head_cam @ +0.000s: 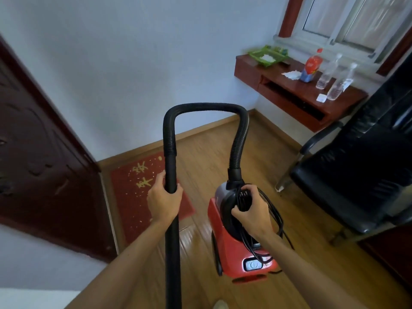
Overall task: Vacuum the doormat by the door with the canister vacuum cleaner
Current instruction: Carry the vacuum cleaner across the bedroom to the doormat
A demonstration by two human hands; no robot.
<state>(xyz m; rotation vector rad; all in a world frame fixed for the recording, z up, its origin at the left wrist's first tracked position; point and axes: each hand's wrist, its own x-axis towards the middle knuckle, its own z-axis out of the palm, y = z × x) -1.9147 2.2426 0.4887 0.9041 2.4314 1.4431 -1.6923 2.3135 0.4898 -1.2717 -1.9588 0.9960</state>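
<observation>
Standing just behind this person, so here's what I can see. The left hand (163, 197) is wrapped round the black wand (172, 241), fingers curled on the far side and thumb on the near side, gripping just below where the ribbed hose (205, 107) joins it. The right hand (252, 208) is clamped over the black carry handle (229, 205) on top of the red canister vacuum (231, 248), and it's got the looped power cord (276, 217) bunched under the same grip, with the plug (244, 194) poking out by the fingers.

From the wand, the hose arches up and over and drops into the front of the canister. The rest of the cord hangs off the right side of the body in loose loops. I honestly can't tell whether the wheels are on the wooden floor (301, 253) or a bit off it.

The doormat (131, 197) (red, gold characters and speckles) lies flat on the floor right along the foot of the dark red door (44, 163), left of the wand. The left hand and wand cover part of it. The canister is off to its right, not touching it.

Further out on the right there's a black chair (356, 175), and a red wall-mounted shelf (289, 90) under the window (347, 16). On the shelf are a green tray (265, 55), a red-labelled soda bottle (311, 65) and two clear bottles (327, 72).
</observation>
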